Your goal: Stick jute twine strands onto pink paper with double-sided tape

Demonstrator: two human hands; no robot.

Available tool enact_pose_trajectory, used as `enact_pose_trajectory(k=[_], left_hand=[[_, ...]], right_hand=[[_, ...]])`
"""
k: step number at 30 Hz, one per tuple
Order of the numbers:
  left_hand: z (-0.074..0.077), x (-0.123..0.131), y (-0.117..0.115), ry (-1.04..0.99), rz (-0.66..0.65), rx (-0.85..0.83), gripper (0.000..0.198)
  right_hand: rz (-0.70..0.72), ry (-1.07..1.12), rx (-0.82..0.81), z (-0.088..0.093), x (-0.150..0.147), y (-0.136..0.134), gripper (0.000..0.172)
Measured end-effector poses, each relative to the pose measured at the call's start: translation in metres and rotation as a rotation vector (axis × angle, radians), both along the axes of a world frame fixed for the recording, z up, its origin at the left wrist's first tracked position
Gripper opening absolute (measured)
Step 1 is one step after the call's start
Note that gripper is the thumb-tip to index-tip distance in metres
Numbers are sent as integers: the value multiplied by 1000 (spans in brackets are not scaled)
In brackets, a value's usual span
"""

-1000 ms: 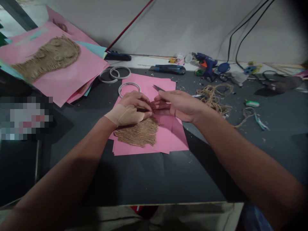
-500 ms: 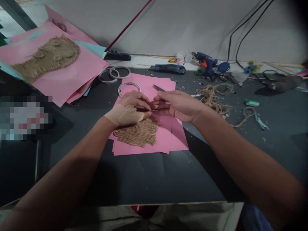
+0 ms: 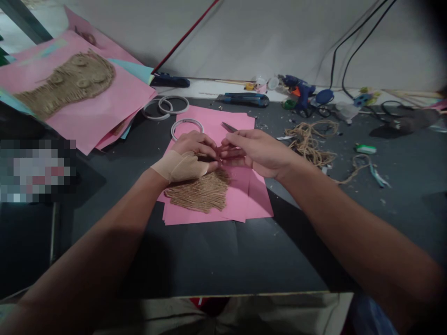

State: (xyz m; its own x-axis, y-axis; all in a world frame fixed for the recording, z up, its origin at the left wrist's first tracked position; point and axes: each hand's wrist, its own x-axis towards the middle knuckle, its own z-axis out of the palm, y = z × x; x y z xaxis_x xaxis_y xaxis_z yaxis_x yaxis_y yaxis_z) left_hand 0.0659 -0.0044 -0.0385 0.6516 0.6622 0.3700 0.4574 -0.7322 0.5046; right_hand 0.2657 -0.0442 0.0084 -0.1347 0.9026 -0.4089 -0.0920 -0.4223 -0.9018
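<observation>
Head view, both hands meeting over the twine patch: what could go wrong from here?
1. The pointed scissors tip pokes out past the right hand, close to the fingers of the left hand; a slip might nick one.
2. The left hand rests on the twine patch, which lies on loosely stacked pink paper; pressing sideways could shift strands or sheets.
3. The tape ring sits just beyond the left hand and could get knocked.

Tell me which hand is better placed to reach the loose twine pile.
Right, probably. The loose twine pile lies to the right, close beyond the right hand, though it seems to hold scissors. The left hand rests on the twine patch on the pink paper, farther away.
</observation>
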Motion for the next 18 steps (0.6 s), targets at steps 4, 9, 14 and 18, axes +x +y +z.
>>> enact_pose_trajectory(k=[4,9,14,18], left_hand=[[-1,0,1,-27,-21,19,7],[0,1,0,-21,-20,19,6],[0,0,1,-9,-12,2,4],[-3,0,2,-23,-8,24,4]], right_hand=[[-6,-25,14,-1,-1,-1,26],[30,-45,59,-5,0,-2,26],[100,-127,200,-8,3,-3,20],[70,-103,156,-2,1,-2,28]])
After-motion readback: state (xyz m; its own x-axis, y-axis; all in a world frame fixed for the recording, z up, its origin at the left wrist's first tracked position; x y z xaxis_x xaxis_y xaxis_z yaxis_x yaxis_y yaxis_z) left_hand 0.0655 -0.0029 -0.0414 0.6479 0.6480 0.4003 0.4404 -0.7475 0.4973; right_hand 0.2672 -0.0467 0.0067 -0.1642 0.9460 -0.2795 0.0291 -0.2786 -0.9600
